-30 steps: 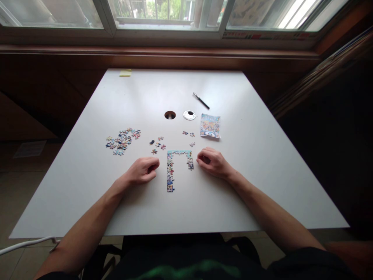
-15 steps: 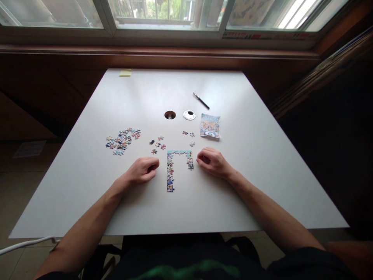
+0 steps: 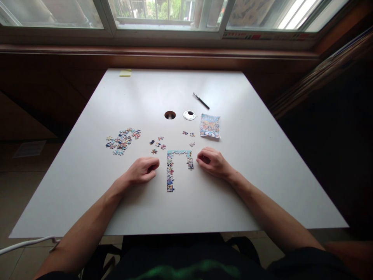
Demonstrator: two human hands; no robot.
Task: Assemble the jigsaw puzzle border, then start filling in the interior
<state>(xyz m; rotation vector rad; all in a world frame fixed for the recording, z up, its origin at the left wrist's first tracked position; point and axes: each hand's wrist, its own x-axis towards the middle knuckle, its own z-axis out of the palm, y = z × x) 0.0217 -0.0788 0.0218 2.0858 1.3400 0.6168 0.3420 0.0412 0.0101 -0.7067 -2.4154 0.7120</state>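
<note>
A jigsaw puzzle frame (image 3: 170, 171) of joined pieces lies between my hands, with a long left side, a light-blue top row and a shorter right side. My left hand (image 3: 143, 170) rests on the table left of it, loosely curled into a fist, with nothing visible in it. To the right, close to the short side but apart from it, my right hand (image 3: 213, 162) is curled the same way and shows nothing held. Several loose puzzle pieces (image 3: 157, 144) lie just beyond my left hand. A few more pieces (image 3: 192, 144) lie above the frame's right corner.
A larger heap of puzzle pieces (image 3: 122, 142) spreads at the left of the white table (image 3: 87, 198). Farther back are a round cable hole (image 3: 170, 115), its loose cover (image 3: 189, 115), a black pen (image 3: 201, 100), a printed picture sheet (image 3: 210, 126) and a yellow sticky note (image 3: 125, 73).
</note>
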